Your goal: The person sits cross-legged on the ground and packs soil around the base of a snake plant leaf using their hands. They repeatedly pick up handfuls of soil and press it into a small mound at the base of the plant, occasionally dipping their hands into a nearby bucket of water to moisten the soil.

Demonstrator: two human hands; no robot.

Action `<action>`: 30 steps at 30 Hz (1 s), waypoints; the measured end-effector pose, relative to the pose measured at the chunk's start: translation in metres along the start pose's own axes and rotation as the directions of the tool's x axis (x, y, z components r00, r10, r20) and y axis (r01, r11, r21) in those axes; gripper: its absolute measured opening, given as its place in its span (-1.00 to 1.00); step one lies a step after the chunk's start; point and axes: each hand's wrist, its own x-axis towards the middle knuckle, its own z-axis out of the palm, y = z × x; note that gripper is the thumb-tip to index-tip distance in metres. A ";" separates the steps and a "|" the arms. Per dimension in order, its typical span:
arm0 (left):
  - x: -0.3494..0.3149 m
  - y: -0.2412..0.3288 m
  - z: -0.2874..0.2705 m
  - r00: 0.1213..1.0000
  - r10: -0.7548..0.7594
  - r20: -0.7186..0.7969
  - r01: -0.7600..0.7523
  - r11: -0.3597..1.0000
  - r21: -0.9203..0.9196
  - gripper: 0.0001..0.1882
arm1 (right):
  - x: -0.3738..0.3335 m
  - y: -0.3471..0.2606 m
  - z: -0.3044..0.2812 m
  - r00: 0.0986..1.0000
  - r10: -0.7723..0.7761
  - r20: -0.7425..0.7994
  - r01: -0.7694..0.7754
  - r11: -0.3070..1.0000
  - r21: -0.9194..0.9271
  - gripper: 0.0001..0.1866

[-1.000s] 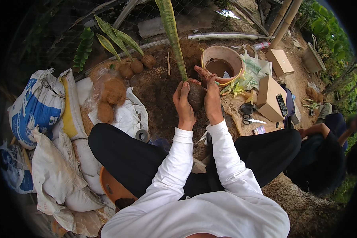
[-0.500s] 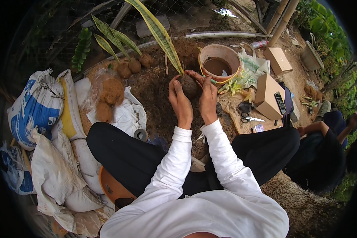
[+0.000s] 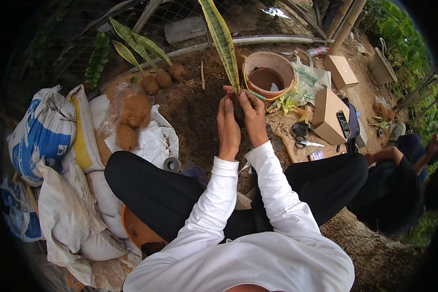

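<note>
Between my two hands is a dark soil ball (image 3: pixel 239 113), mostly hidden by my palms and fingers. A tall snake plant leaf (image 3: pixel 220 39), green with yellow edges, rises from its top. My left hand (image 3: pixel 228 127) cups the ball from the left, fingers pointing up. From the right, my right hand (image 3: pixel 252 117) closes round it, thumb and fingertips near the base of the leaf. Just beyond my right hand stands a bucket (image 3: pixel 271 58) with muddy brown water. Brown fibre-covered balls (image 3: pixel 150 85) with similar upright leaves rest at the far left.
Coconut fibre (image 3: pixel 135 111) in clear plastic lies left, near a tape roll (image 3: pixel 172 164). Full sacks (image 3: pixel 44 131) line the left side. On the right are scissors (image 3: pixel 309 143), cardboard boxes (image 3: pixel 326 117) and a seated person (image 3: pixel 389 190). An orange basin (image 3: pixel 131 225) sits by my leg.
Both hands have come closer together round the soil ball, covering more of it. The leaf has shifted right and stands more upright, and my right fingers now bend toward its base.
</note>
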 end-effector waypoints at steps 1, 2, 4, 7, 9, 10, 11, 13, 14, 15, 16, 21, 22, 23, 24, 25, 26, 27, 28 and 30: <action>0.000 0.004 0.000 0.999 0.029 0.022 -0.030 0.998 0.056 -0.47 | 0.000 0.002 -0.001 0.999 0.028 -0.017 -0.025 0.992 0.123 -0.58; 0.001 0.007 0.001 0.997 0.056 0.047 -0.061 0.992 0.110 -0.48 | 0.002 0.002 -0.002 0.998 0.055 -0.032 -0.046 0.969 0.244 -0.58; 0.002 0.009 0.004 0.991 0.121 0.062 -0.132 0.964 0.229 -0.46 | 0.005 0.001 -0.007 0.997 0.045 -0.067 -0.020 0.941 0.338 -0.56; 0.011 0.006 -0.013 0.983 0.182 -0.011 -0.173 0.952 0.253 -0.44 | 0.002 0.002 -0.010 0.994 0.075 -0.083 -0.034 0.908 0.419 -0.57; 0.021 0.014 -0.028 0.983 0.158 -0.096 -0.147 0.983 0.114 -0.41 | 0.002 0.004 -0.016 0.995 0.098 -0.035 -0.061 0.826 0.560 -0.59; 0.027 0.013 -0.037 0.983 0.153 -0.106 -0.152 0.988 0.014 -0.39 | 0.001 0.005 -0.016 0.994 0.105 -0.008 -0.077 0.775 0.627 -0.59; 0.031 0.008 -0.047 0.986 0.148 -0.073 -0.150 0.988 -0.025 -0.38 | 0.000 0.006 -0.010 0.989 0.148 -0.004 -0.109 0.747 0.656 -0.61; 0.022 -0.001 -0.023 0.989 0.138 0.051 -0.137 0.990 -0.018 -0.34 | -0.003 0.020 0.006 0.981 0.133 -0.140 -0.034 0.833 0.553 -0.60; 0.017 -0.006 -0.010 0.985 0.133 0.108 -0.132 0.991 -0.014 -0.31 | -0.005 0.023 0.012 0.972 0.121 -0.202 -0.005 0.870 0.493 -0.60; 0.014 -0.007 -0.004 0.990 0.143 0.000 -0.142 0.982 -0.126 -0.28 | -0.007 0.020 0.007 0.983 0.110 -0.145 -0.019 0.854 0.520 -0.61; 0.017 -0.006 -0.007 0.990 0.136 0.025 -0.131 0.979 -0.156 -0.28 | -0.004 0.019 0.004 0.985 0.110 -0.135 -0.024 0.854 0.520 -0.61; 0.014 -0.005 -0.006 0.988 0.156 0.005 -0.154 0.982 -0.105 -0.29 | -0.010 0.007 0.017 0.970 0.057 -0.238 0.048 0.909 0.413 -0.64; 0.013 -0.004 -0.002 0.983 0.181 0.016 -0.181 0.983 0.006 -0.30 | -0.011 0.006 0.022 0.957 0.037 -0.289 0.066 0.939 0.339 -0.65; 0.013 -0.003 0.000 0.978 0.202 -0.047 -0.204 0.979 -0.026 -0.34 | -0.012 0.008 0.021 0.959 0.037 -0.280 0.071 0.928 0.365 -0.67; 0.014 -0.003 0.000 0.980 0.192 -0.052 -0.194 0.980 -0.043 -0.37 | -0.012 0.010 0.019 0.962 0.043 -0.271 0.058 0.934 0.353 -0.67; 0.017 -0.003 -0.002 0.982 0.182 -0.056 -0.185 0.981 -0.059 -0.40 | -0.011 0.012 0.018 0.964 0.049 -0.263 0.045 0.939 0.341 -0.68; 0.018 -0.001 -0.001 0.984 0.169 -0.060 -0.173 0.982 -0.078 -0.43 | -0.011 0.010 0.018 0.965 0.056 -0.255 0.032 0.944 0.327 -0.69; 0.016 0.002 -0.001 0.983 0.168 -0.072 -0.170 0.985 -0.029 -0.46 | -0.015 0.006 0.021 0.970 0.023 -0.240 0.047 0.959 0.281 -0.71; 0.014 0.005 0.000 0.982 0.167 -0.083 -0.166 0.986 0.021 -0.49 | -0.014 0.008 0.020 0.971 0.020 -0.237 0.047 0.961 0.274 -0.71; 0.013 0.009 -0.003 0.985 0.137 -0.100 -0.140 0.990 -0.016 -0.56 | -0.013 0.011 0.023 0.974 0.015 -0.226 0.048 0.962 0.270 -0.71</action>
